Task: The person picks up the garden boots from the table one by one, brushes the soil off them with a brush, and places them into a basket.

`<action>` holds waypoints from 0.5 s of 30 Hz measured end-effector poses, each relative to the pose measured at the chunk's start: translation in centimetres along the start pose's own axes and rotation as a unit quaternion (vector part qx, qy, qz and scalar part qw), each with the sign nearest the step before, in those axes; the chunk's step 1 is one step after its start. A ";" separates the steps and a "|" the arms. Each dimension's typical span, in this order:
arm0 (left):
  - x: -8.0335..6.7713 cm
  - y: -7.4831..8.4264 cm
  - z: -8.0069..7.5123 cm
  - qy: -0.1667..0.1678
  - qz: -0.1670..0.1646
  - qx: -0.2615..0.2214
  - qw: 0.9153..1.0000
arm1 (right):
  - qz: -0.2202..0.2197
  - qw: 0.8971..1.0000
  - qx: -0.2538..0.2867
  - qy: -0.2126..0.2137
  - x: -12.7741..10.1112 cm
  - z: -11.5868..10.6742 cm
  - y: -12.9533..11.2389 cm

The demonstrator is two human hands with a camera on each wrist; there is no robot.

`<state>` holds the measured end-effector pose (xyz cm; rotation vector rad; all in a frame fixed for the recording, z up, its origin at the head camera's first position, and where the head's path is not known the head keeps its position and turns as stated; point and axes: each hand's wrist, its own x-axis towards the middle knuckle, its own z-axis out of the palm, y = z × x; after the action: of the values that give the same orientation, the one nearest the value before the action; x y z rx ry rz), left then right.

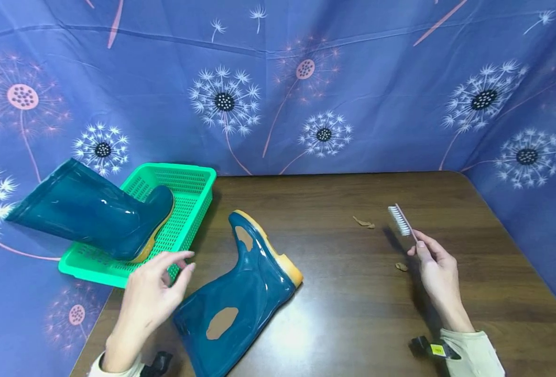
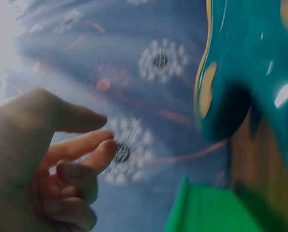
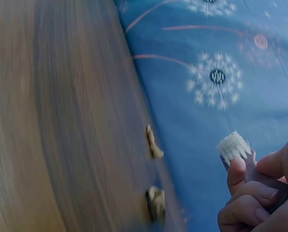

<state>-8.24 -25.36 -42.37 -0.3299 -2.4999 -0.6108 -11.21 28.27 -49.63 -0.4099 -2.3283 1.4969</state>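
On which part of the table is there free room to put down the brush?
A wide bare patch of table lies between the lying boot and the two brown scraps. Another is right of the right hand. The left is crowded: green basket, second boot, left hand.

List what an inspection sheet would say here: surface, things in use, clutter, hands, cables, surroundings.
Surface: brown wood-grain table, shiny in one spot.
Job's things: one blue boot lies on the table, with two brown patches; a second blue boot lies partly in a green basket, jutting over its rim.
Clutter: two small brown scraps on the table.
Hands: right hand holds a white-bristled brush; left hand holds nothing.
Cables: nothing seen.
Surroundings: blue dandelion-print cloth behind the table.
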 end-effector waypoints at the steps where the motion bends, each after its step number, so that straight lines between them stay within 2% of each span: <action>1: -0.5 0.4 0.7 -0.022 0.000 -0.009 1.000 | -0.009 1.000 -0.006 -0.005 -0.2 0.2 -0.3; 4: -1.4 1.0 2.5 -0.100 -0.024 -0.023 0.994 | -0.034 0.999 -0.020 -0.017 -0.8 1.0 -1.0; 8: -2.5 0.3 4.3 -0.173 -0.069 -0.008 0.983 | -0.069 0.997 -0.023 -0.031 -1.9 2.5 -1.7; 12: -3.9 -1.3 4.8 -0.206 -0.106 0.024 0.973 | -0.101 0.994 -0.023 -0.043 -2.8 3.7 -2.4; 15: -4.9 -2.5 4.3 -0.231 -0.142 0.045 0.962 | -0.117 0.991 -0.026 -0.054 -3.5 4.5 -3.0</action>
<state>-6.95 -26.01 -49.24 -0.0802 -3.0479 -0.5792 -10.13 21.97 -49.09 -0.0644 -2.4056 1.3788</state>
